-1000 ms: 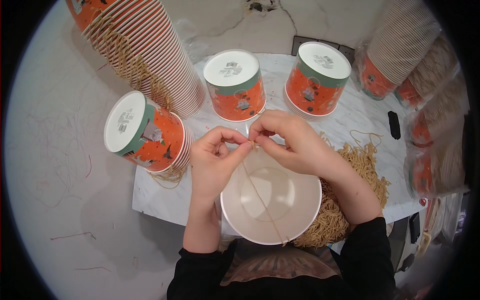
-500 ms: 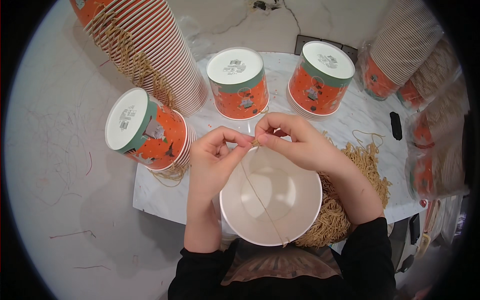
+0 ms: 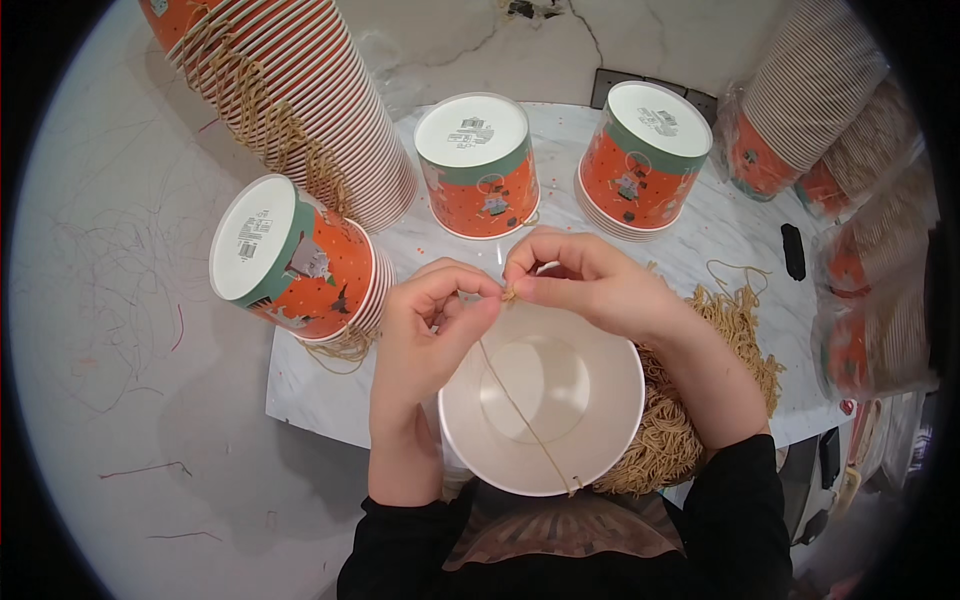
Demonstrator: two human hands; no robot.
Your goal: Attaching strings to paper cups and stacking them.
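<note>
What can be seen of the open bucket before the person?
The bucket, seemingly paperboard, is smooth and pale inside, with a round bottom and white rim. Its mouth faces up; its outside is mostly hidden. A tan cord, meeting the near rim, crosses its mouth toward the left hand and right hand by the far rim.

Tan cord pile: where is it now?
In the head view, the tan cord pile lies on the marbled table, right of the open white-lined bucket and partly behind the right forearm.

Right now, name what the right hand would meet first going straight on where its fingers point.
Pointing leftward, the right hand would probably first meet the left hand, close ahead; exact depth is unclear.
</note>
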